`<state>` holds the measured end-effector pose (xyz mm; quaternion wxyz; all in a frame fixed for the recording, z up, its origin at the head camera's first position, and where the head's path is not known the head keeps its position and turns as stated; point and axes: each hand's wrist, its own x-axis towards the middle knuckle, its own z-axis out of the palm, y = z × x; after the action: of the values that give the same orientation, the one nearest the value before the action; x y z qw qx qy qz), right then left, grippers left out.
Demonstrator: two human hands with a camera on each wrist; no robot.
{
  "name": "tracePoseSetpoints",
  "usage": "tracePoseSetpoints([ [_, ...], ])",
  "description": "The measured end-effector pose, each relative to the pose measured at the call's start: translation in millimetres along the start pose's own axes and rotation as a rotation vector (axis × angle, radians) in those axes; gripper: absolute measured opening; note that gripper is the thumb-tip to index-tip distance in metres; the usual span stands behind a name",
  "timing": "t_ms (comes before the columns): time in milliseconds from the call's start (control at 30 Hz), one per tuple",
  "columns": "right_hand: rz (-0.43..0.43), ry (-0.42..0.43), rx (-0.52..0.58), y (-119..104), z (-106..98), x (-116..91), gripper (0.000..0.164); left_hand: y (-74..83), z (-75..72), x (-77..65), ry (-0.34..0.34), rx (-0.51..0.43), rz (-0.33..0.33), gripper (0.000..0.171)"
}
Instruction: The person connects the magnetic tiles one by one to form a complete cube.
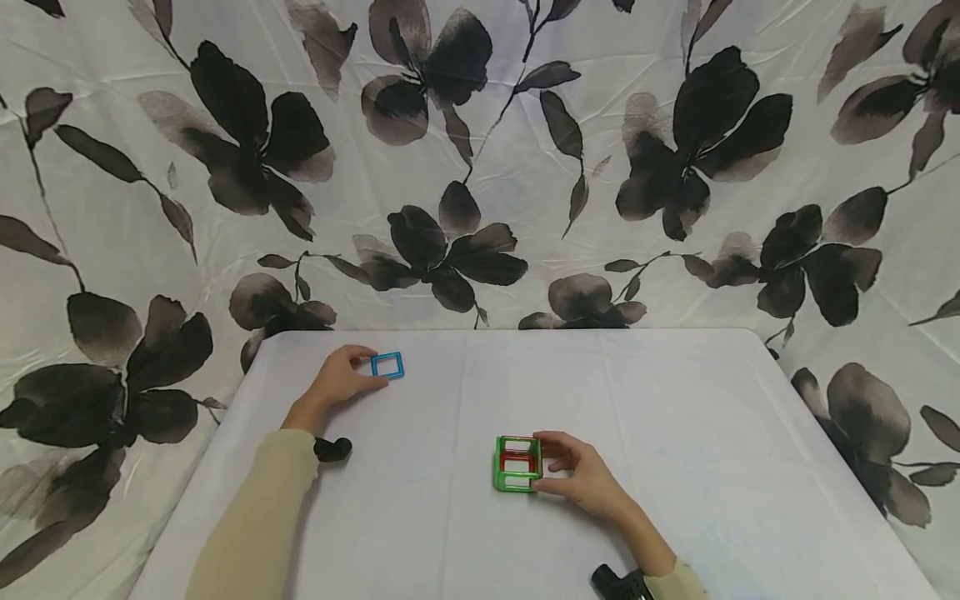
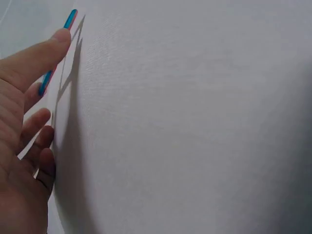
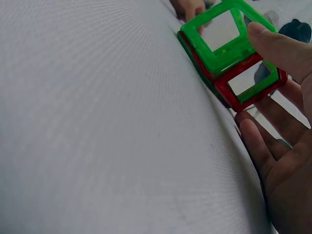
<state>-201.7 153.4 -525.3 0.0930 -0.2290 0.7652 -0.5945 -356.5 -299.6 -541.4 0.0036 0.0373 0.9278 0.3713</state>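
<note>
At the table's far left, my left hand (image 1: 337, 383) pinches a blue square magnetic tile (image 1: 401, 365) between thumb and fingers. In the left wrist view the tile (image 2: 71, 18) appears edge-on, with a reddish line along its side; its shadow falls on the white cloth. My right hand (image 1: 588, 482) holds a small box of green and red magnetic tiles (image 1: 517, 475) by its right side, near the middle of the table. Seen from the right wrist, the thumb lies on a green face of the box (image 3: 226, 57), and it stands on the cloth.
A white cloth covers the table (image 1: 645, 392). Behind it hangs a curtain (image 1: 525, 208) printed with dark flowers. Black devices sit at the left wrist (image 1: 332, 450) and the right wrist (image 1: 621, 583).
</note>
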Motion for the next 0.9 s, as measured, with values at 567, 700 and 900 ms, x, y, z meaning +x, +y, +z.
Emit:
tracePoseSetpoints([
  [567,0.002,-0.004,-0.008,-14.1,-0.9,-1.5,0.065,80.1,30.3,-59.1,0.027,-0.053,0.061,0.065],
  [700,0.008,-0.004,-0.011,-14.9,-1.1,-1.8,0.065,97.7,41.3,-74.7,0.018,-0.059,0.102,0.063],
  [900,0.001,-0.015,-0.004,-12.9,0.0,-1.6,0.065,124.9,55.2,-96.8,0.001,-0.089,0.143,0.058],
])
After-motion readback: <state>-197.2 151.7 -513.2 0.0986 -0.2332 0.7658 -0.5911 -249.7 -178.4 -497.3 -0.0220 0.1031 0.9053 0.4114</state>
